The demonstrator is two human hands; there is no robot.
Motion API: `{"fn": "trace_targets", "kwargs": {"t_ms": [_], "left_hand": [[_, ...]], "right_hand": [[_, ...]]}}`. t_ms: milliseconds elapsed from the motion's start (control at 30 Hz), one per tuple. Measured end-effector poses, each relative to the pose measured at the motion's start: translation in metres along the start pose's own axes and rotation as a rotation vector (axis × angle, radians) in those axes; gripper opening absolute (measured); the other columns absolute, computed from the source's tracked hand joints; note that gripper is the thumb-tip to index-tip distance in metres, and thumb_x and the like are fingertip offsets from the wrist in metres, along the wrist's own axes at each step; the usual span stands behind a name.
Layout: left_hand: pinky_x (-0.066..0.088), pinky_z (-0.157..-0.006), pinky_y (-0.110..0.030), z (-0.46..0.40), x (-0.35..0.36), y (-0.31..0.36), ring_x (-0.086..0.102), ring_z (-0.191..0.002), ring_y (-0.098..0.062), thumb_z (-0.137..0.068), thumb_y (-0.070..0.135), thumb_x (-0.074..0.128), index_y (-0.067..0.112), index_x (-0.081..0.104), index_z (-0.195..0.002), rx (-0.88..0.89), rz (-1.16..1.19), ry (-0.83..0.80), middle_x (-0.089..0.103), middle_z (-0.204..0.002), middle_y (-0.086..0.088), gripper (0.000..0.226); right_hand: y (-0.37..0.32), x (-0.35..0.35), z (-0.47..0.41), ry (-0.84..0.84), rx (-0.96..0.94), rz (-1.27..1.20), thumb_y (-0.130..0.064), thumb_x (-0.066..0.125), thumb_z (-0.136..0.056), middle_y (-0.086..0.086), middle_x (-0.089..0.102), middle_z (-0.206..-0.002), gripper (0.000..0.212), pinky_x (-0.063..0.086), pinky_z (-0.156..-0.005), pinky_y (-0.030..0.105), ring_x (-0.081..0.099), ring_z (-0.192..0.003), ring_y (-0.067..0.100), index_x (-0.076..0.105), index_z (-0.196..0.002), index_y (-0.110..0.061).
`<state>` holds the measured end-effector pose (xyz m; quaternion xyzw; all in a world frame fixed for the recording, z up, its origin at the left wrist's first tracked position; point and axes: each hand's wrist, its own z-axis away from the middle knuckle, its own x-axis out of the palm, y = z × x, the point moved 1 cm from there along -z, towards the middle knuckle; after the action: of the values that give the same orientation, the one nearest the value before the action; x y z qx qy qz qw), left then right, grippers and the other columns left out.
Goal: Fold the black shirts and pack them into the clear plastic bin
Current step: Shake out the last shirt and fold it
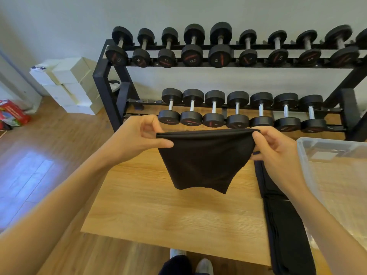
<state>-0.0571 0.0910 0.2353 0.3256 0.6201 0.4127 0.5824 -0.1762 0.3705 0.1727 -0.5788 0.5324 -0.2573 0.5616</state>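
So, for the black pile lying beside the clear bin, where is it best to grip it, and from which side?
Probably at its near end, coming from the left over the bare table. The black pile lies as a long strip close against the clear bin, so its right side is walled off. Both hands now hold the hanging black shirt.

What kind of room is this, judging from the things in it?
Probably a home gym or a small workout room: a two-level rack of dumbbells stands at the wall, with a wooden table before it.

Top-rack dumbbell ends (192, 55) read 12.5, 15 (219, 56), 10 (166, 58), perhaps 2.5 (278, 56); others blurred.
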Motion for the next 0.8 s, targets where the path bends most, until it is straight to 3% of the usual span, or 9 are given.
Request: {"fn": "trace_targets", "kwargs": {"t_ms": [167, 333, 467, 600, 700, 800], "left_hand": [[0.057, -0.075, -0.023, 0.024, 0.001, -0.006, 0.073, -0.087, -0.022, -0.07, 0.017, 0.076, 0.012, 0.064, -0.088, -0.091, 0.08, -0.126, 0.075, -0.094, -0.006, 0.022], [0.052, -0.072, -0.018, 0.029, 0.012, -0.031, 0.069, -0.083, -0.008, -0.073, 0.017, 0.076, 0.015, 0.073, -0.085, -0.201, 0.072, -0.231, 0.074, -0.087, 0.004, 0.012], [0.053, -0.075, -0.019, 0.012, 0.032, -0.08, 0.069, -0.085, -0.011, -0.081, 0.021, 0.073, 0.016, 0.071, -0.082, -0.294, 0.063, -0.212, 0.072, -0.087, 0.002, 0.005], [0.051, -0.079, -0.028, -0.017, 0.061, -0.14, 0.066, -0.081, -0.013, -0.087, 0.019, 0.07, 0.01, 0.067, -0.086, -0.376, 0.02, -0.169, 0.069, -0.083, -0.001, 0.01], [0.042, -0.067, -0.017, -0.041, 0.079, -0.178, 0.058, -0.066, -0.002, -0.091, 0.016, 0.066, 0.009, 0.059, -0.082, -0.433, 0.021, -0.101, 0.065, -0.074, 0.0, 0.013], [0.042, -0.075, -0.028, -0.066, 0.089, -0.207, 0.058, -0.077, -0.014, -0.094, 0.021, 0.063, 0.012, 0.057, -0.081, -0.478, 0.047, -0.066, 0.068, -0.079, -0.005, 0.016]], "right_hand": [[-0.012, -0.01, 0.028, -0.089, 0.021, 0.017, -0.013, 0.048, -0.099, -0.003, 0.07, -0.082, 0.019, 0.059, -0.057, 0.029, 0.07, -0.077, 0.012, 0.064, -0.103, -0.023], [0.004, -0.007, 0.04, -0.159, 0.127, 0.032, -0.015, 0.048, -0.099, 0.001, 0.07, -0.079, 0.019, 0.059, -0.055, 0.031, 0.068, -0.073, 0.016, 0.066, -0.104, -0.019], [0.05, 0.017, 0.037, -0.189, 0.252, 0.083, -0.015, 0.048, -0.1, -0.004, 0.068, -0.077, 0.018, 0.051, -0.051, 0.016, 0.066, -0.072, 0.007, 0.065, -0.099, -0.019], [0.104, 0.045, 0.024, -0.198, 0.377, 0.122, -0.016, 0.046, -0.101, 0.001, 0.07, -0.086, 0.018, 0.057, -0.059, 0.021, 0.066, -0.073, 0.003, 0.064, -0.101, -0.013], [0.137, 0.062, 0.006, -0.185, 0.422, 0.165, -0.018, 0.047, -0.101, 0.001, 0.07, -0.091, 0.017, 0.058, -0.069, 0.023, 0.067, -0.082, 0.009, 0.063, -0.105, -0.014], [0.17, 0.072, -0.016, -0.18, 0.448, 0.234, -0.027, 0.047, -0.101, -0.007, 0.069, -0.098, 0.015, 0.058, -0.081, 0.038, 0.067, -0.089, 0.01, 0.06, -0.108, -0.026]]}}
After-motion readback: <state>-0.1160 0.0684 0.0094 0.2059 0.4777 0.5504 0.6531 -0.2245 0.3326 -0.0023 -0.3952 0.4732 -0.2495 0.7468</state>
